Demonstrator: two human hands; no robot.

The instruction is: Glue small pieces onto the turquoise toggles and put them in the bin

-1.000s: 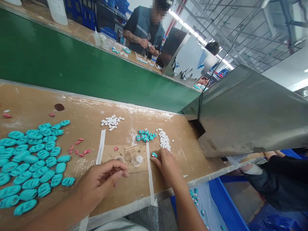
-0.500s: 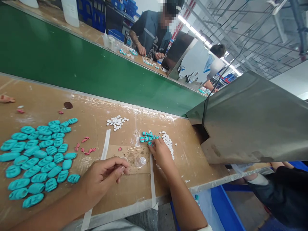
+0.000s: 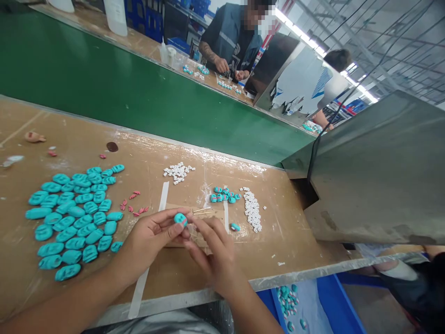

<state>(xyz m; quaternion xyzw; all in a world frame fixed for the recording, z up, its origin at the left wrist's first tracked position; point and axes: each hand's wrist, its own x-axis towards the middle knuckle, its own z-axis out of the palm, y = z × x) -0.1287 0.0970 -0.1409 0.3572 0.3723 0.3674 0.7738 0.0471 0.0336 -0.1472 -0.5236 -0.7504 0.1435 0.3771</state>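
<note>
Between my two hands, just above the bench edge, I pinch a teal piece (image 3: 180,218) in my left hand (image 3: 149,241) while my right hand (image 3: 212,253) closes fingertips beside it, apparently mid-fitting, which calls for steady alignment.

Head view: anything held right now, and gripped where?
Yes: a small teal piece, pinched at its sides between the fingertips of the left hand and the right hand, above the cardboard bench.

The right hand (image 3: 212,253) brought a teal piece (image 3: 180,219) to the left hand (image 3: 153,241).
</note>
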